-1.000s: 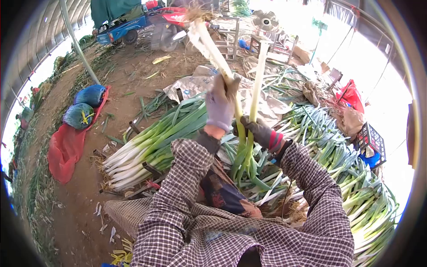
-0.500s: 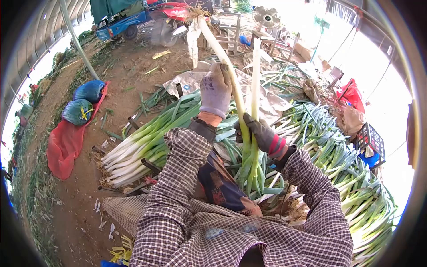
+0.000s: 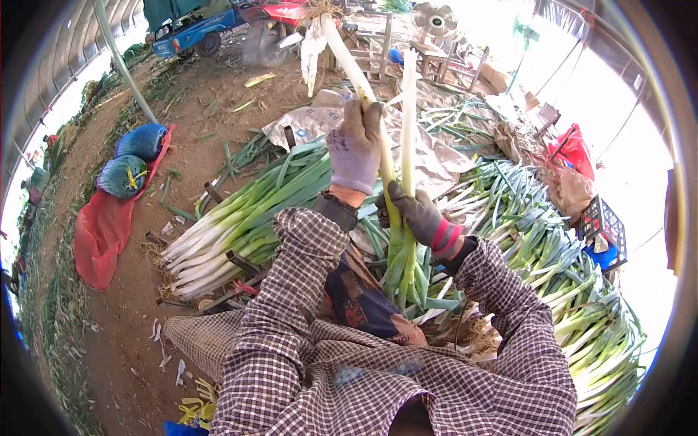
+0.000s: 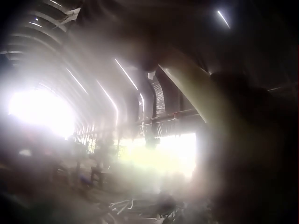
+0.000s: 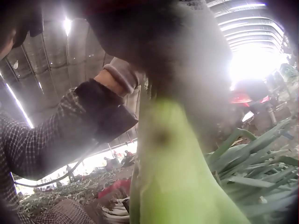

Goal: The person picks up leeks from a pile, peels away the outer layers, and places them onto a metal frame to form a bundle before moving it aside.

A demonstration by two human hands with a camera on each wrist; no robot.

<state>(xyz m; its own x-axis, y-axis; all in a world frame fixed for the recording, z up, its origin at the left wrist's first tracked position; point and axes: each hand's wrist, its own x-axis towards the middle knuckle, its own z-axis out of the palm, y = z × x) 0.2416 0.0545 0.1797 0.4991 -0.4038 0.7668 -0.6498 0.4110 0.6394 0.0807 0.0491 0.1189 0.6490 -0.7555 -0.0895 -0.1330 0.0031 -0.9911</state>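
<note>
The left hand, in a pale purple glove, grips a leek partway up its white stalk; the roots point up and a loose white peel hangs beside them. Lower down, the right hand, in a dark glove with a pink cuff, holds the green part of that leek and a second leek that stands upright with no roots visible. Their green leaves hang below the right hand. In the right wrist view a green stalk fills the centre; the left wrist view is blurred.
A pile of leeks lies on a low rack at left, and a long row of leeks at right. Farther out are wrapped bundles, red netting, a black crate, a fan and a blue cart.
The left hand has moved down and its grip on the rooted leek looks different. The white peel hangs looser near the roots. The second leek has shifted slightly left with the right hand.
</note>
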